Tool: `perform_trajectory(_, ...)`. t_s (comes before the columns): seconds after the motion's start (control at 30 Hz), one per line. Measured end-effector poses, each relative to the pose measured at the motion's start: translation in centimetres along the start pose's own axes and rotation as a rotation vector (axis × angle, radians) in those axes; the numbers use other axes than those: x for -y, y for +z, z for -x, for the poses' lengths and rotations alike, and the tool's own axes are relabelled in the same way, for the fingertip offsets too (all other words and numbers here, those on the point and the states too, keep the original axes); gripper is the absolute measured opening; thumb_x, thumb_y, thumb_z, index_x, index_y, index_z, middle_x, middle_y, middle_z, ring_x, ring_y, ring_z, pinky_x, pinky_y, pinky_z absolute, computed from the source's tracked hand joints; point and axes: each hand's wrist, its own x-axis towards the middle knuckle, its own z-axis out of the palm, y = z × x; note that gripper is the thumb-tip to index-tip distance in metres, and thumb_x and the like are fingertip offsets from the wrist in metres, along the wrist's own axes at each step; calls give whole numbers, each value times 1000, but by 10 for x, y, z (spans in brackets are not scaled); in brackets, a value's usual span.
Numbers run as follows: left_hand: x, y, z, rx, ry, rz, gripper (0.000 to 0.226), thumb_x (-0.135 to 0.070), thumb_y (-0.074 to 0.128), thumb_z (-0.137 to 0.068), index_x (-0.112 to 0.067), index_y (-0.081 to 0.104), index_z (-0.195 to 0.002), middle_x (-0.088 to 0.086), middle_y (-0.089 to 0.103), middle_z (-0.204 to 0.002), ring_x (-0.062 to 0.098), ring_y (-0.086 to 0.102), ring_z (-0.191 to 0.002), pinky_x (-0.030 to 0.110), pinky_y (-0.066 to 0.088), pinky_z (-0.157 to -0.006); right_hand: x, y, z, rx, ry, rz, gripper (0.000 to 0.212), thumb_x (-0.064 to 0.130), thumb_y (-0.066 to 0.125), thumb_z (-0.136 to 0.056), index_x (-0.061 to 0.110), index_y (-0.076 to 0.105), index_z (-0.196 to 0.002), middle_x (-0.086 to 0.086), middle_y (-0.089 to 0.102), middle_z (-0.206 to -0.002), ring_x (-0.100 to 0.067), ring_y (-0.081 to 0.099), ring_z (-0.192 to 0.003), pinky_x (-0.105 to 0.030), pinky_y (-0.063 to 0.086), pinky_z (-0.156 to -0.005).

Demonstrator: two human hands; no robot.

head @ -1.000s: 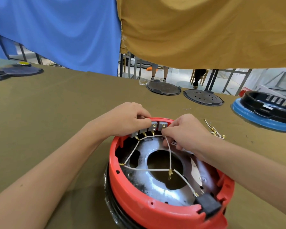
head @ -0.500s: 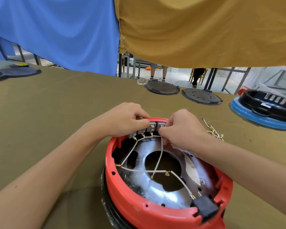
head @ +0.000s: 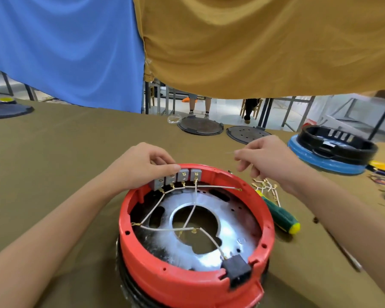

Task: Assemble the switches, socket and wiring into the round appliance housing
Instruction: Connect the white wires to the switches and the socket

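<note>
Round red plastic housing [head: 196, 283] holds white wires [head: 165, 228]; left hand [head: 140, 167] grips grey switches [head: 176, 177], right hand [head: 267, 158] hovers with loosely curled fingers.

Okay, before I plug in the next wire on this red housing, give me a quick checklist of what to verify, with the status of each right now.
1. Switch row steadied: ok. The left hand grips the grey switches at the far rim of the red housing.
2. Right hand free to pick up a wire: cannot tell. The right hand is raised off the housing, fingers pinched; whether they hold anything is unclear.
3. Spare wires in reach: ok. The loose wires lie on the table beside the housing's right side.
4. Socket seated: ok. The black socket sits in the near rim notch.
5. Wired ends attached: not ok. One white wire ends loose near the right rim.
</note>
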Motion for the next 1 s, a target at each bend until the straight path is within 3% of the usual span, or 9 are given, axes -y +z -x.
perform_trajectory(0.13, 0, 2, 2, 28, -59, 158, 21, -51, 74, -78, -32, 79, -84, -11, 76, -81, 4, 71, -77, 24, 49, -72, -39, -22, -18, -20, 110, -31, 13, 14, 64, -93, 6, 71, -86, -6, 75, -72, -2, 51, -39, -15, 41, -39)
perform_trajectory(0.3, 2, -1, 3, 195, -149, 411, 28, -36, 66, -77, -21, 78, -98, 9, 76, -98, 30, 71, -94, 44, 52, -91, -79, -18, -23, -19, 117, 113, 3, 15, 68, -89, 13, 70, -87, -2, 72, -77, -7, 59, -57, -18, 44, -47)
perform_trajectory(0.4, 3, 7, 2, 200, -194, 556, 25, -19, 73, -74, -15, 78, -98, 18, 75, -101, 26, 72, -86, 36, 58, -81, -90, -9, -22, 38, 66, 319, 3, 24, 72, -87, 23, 70, -85, 6, 67, -80, -4, 61, -71, -15, 40, -52)
perform_trajectory(0.53, 4, 19, -2, 134, -255, 722, 29, -19, 69, -75, -11, 77, -102, 24, 73, -101, 27, 72, -79, 29, 59, -66, -90, -4, -23, 33, 36, 445, 17, 36, 76, -84, 22, 68, -77, 6, 65, -75, -7, 60, -71, -21, 41, -52)
perform_trajectory(0.63, 3, 24, -3, 113, -271, 763, 32, -21, 70, -74, -12, 77, -104, 23, 73, -101, 27, 73, -79, 29, 59, -64, -90, -2, -25, 78, 63, 451, 15, 31, 72, -87, 18, 69, -81, 3, 67, -79, -12, 63, -76, -25, 49, -60)
perform_trajectory(0.77, 2, 28, -3, 106, -279, 786, 33, -25, 71, -73, -15, 77, -104, 20, 74, -102, 28, 74, -82, 28, 58, -65, -92, -1, -22, 49, 38, 450, 15, 22, 65, -91, 17, 68, -78, 0, 67, -77, -12, 62, -73, -24, 42, -55)
perform_trajectory(0.83, 2, 28, -3, 108, -279, 792, 32, -25, 71, -73, -16, 77, -103, 19, 75, -102, 27, 74, -82, 27, 58, -64, -93, 0, -21, 1, 35, 419, 17, 23, 62, -93, 12, 70, -83, -4, 69, -80, -16, 62, -75, -27, 44, -59)
perform_trajectory(1.0, 2, 28, -1, 120, -273, 822, 32, -25, 72, -74, -17, 77, -104, 19, 75, -101, 26, 74, -82, 28, 58, -65, -92, -2, -17, -67, 82, 68, 22, 25, 57, -100, 14, 69, -84, -3, 65, -71, -11, 54, -58, -23, 41, -48)
